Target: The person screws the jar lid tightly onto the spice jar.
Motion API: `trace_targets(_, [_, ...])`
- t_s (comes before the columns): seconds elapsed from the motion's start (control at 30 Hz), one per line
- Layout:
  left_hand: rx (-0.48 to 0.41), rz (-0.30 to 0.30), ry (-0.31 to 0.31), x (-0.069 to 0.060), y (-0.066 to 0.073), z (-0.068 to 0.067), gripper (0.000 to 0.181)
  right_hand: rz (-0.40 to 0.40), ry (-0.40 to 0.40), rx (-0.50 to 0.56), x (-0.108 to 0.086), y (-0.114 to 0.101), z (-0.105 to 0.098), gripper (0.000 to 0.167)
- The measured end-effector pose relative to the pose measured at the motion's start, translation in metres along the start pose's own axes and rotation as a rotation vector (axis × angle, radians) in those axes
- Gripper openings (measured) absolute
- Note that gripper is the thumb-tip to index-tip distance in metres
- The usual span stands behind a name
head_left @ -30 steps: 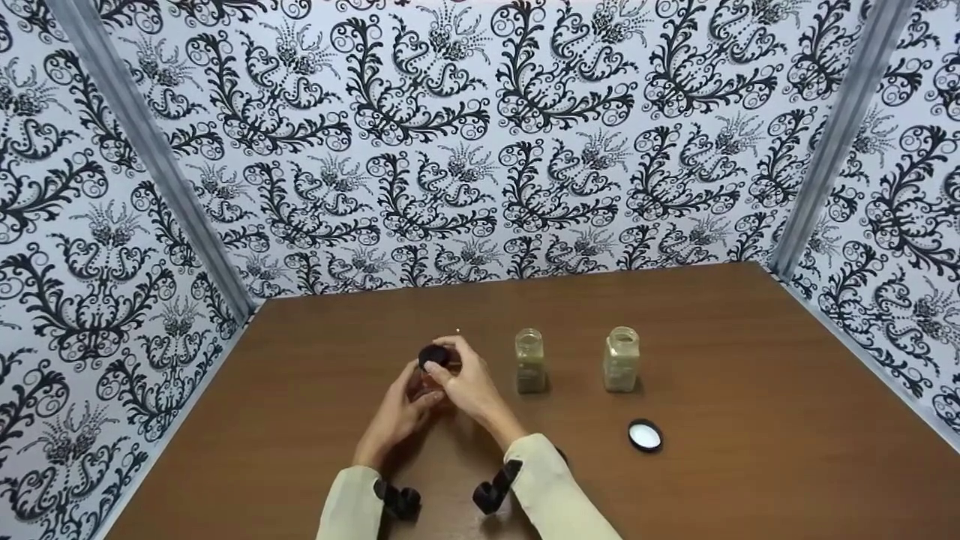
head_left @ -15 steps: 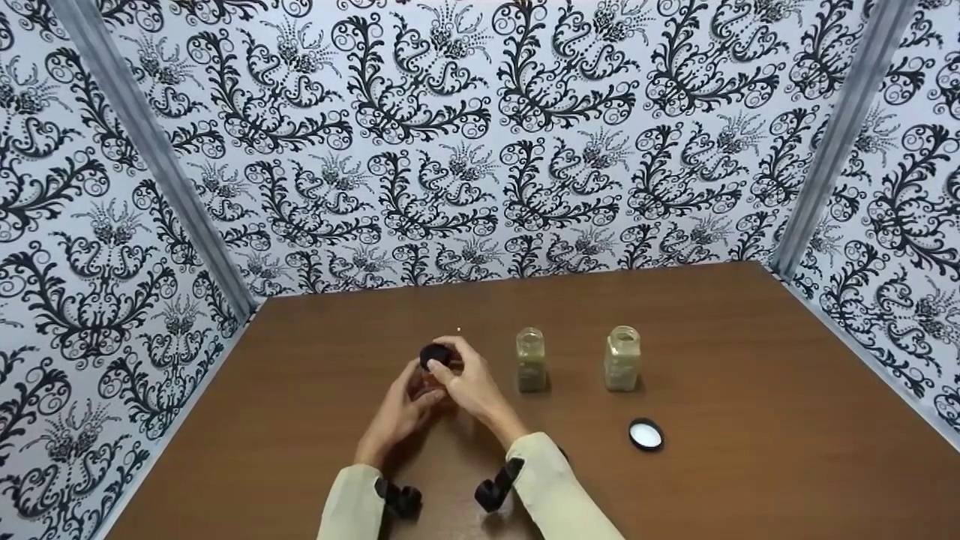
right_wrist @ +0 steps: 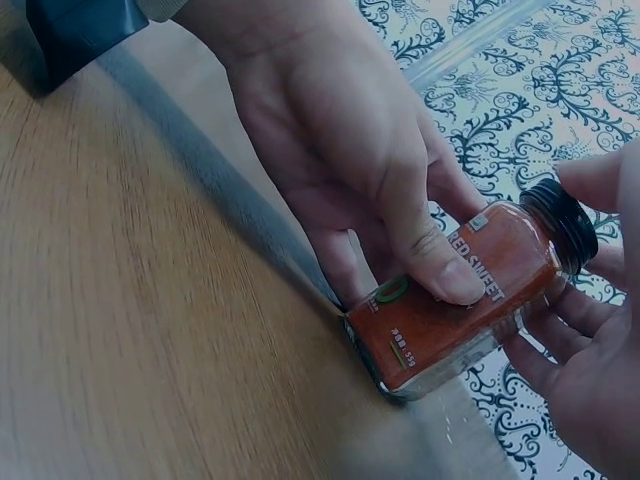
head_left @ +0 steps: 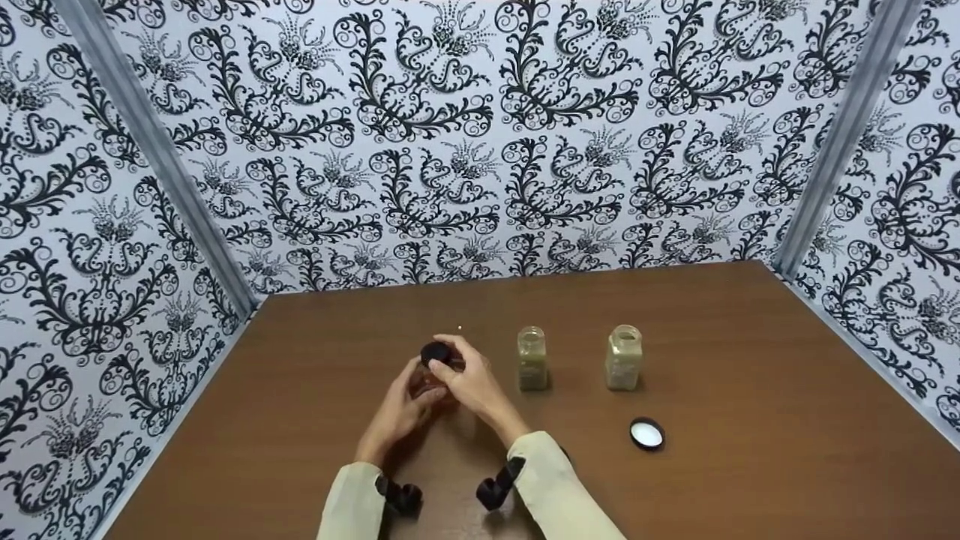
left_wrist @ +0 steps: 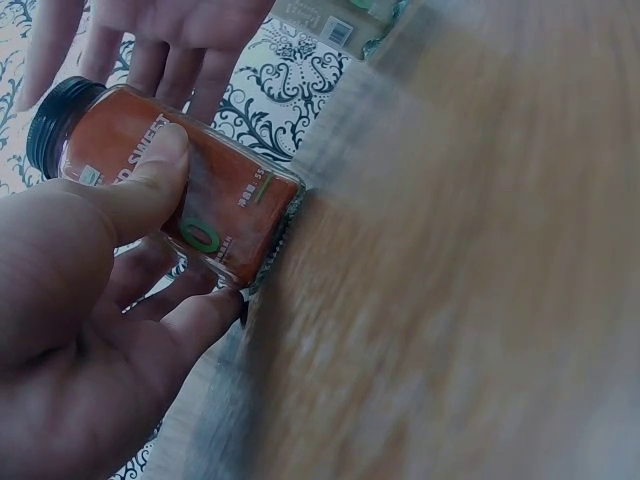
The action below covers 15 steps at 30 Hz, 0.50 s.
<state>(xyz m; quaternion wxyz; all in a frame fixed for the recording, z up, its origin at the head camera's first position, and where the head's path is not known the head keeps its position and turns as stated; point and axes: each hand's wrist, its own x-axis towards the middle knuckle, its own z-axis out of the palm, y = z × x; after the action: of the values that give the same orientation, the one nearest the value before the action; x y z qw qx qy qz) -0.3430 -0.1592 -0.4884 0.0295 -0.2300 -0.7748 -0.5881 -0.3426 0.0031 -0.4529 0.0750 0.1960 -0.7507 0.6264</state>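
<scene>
My left hand [head_left: 397, 416] grips a small glass spice jar of red powder [left_wrist: 235, 180], its thumb pressed over a label that reads in part "RED SWEET". In the right wrist view the jar is tilted, with its base at the table top. A black screw lid [right_wrist: 562, 222] sits on the jar's mouth. My right hand [head_left: 474, 386] pinches this lid between thumb and fingers. To the right stand two lidless glass jars of dull greenish-brown powder, the nearer jar [head_left: 532, 367] and the farther jar [head_left: 623, 364].
A loose black lid [head_left: 646, 434] lies on the brown table [head_left: 720, 345], white inside facing up. Beside my right sleeve [head_left: 551, 480] a dark edge shows, mostly hidden. Patterned walls [head_left: 450, 150] enclose the table at the back and sides.
Both hands keep their hold on the jar and its lid, almost in place. The whole head view shifts very slightly; the other jars and the loose lid stay put.
</scene>
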Motion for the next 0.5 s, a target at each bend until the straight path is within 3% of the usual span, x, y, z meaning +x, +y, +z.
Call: trace_targets(0.5, [0.022, -0.016, 0.024, 0.0000, 0.0020, 0.0009, 0.056, -0.040, 0.034, 0.039, 0.0014, 0.0032, 0.0024, 0.036])
